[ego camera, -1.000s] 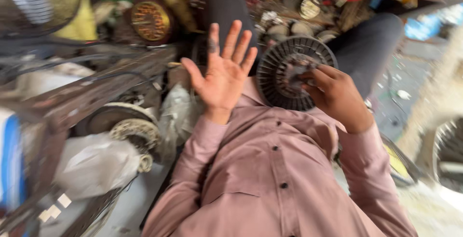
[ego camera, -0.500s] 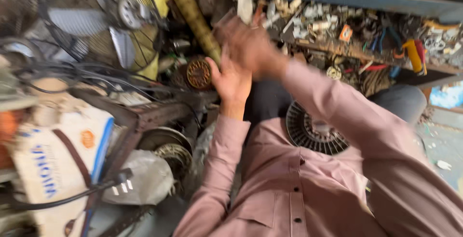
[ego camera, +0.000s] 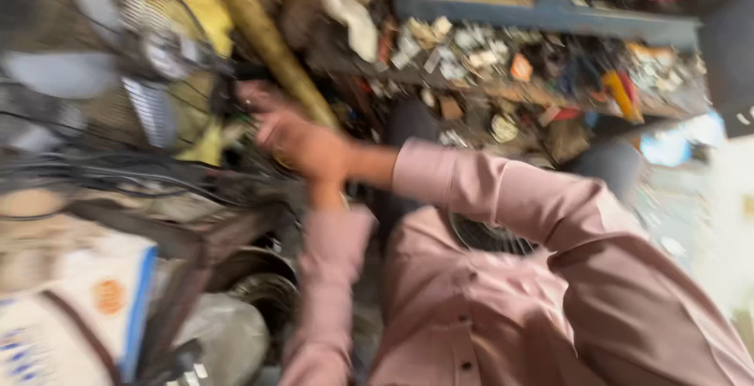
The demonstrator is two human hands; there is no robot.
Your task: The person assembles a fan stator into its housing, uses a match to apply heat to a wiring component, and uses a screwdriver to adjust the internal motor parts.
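Observation:
The picture is blurred by motion. My right hand (ego camera: 302, 144) reaches across to the left, its fingers at the black wire cage of a fan (ego camera: 157, 64), just below a yellowish tube (ego camera: 271, 40). Whether it grips anything is unclear. My left arm in a pink sleeve rises from below, and my left hand (ego camera: 324, 194) is mostly hidden behind the right wrist. A round black finned grille (ego camera: 488, 237) lies on my lap, partly covered by my right sleeve.
A cluttered shelf (ego camera: 550, 17) of small metal parts and scraps runs across the back. A white and blue carton (ego camera: 94, 307), a round metal motor part (ego camera: 255, 276) and a grey plastic bag (ego camera: 224, 335) sit at lower left. Dark cables (ego camera: 118, 174) cross the left side.
My right hand has left the round grille and swung up and left to the fan cage. The left hand rose with it and is covered now. The view has turned left.

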